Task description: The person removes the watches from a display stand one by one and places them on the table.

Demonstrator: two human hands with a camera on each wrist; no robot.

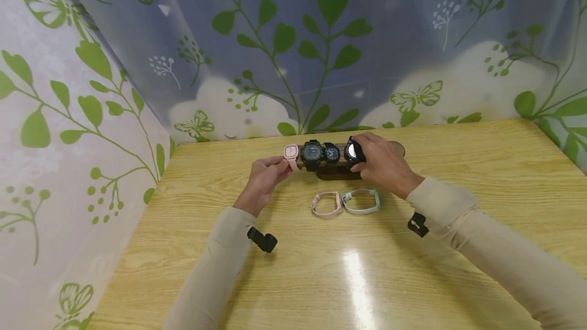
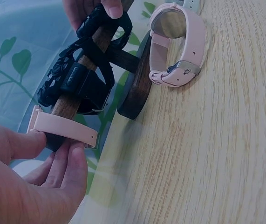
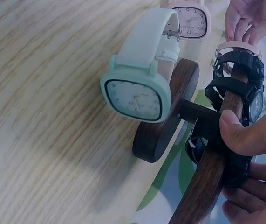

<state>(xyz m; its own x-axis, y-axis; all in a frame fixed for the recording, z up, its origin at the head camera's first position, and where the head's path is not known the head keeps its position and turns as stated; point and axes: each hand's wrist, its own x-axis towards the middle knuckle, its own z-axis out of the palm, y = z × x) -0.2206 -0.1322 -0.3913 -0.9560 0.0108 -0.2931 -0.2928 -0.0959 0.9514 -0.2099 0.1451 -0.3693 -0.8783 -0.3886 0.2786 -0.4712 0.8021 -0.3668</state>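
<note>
A dark wooden watch stand [image 1: 397, 147] has a horizontal bar above an oval base [image 3: 153, 135], with several watches strapped round the bar. My left hand [image 1: 263, 180] pinches a square pink watch [image 1: 291, 152] at the bar's left end, thumb and fingers at its strap [image 2: 67, 127]. Farther right, my right hand [image 1: 387, 164] grips a black watch [image 1: 353, 150] round the bar, thumb [image 3: 233, 128] on the near side and fingers behind. Between the hands sit a large black watch [image 1: 312, 152] and a smaller black watch [image 1: 332, 153].
In front of the stand, another pink watch [image 1: 338, 202] and a mint green watch [image 1: 377, 200] stand on edge on the wooden table [image 1: 302, 269], straps buckled into loops. A leaf-patterned curtain [image 1: 284, 65] hangs behind the table's back edge.
</note>
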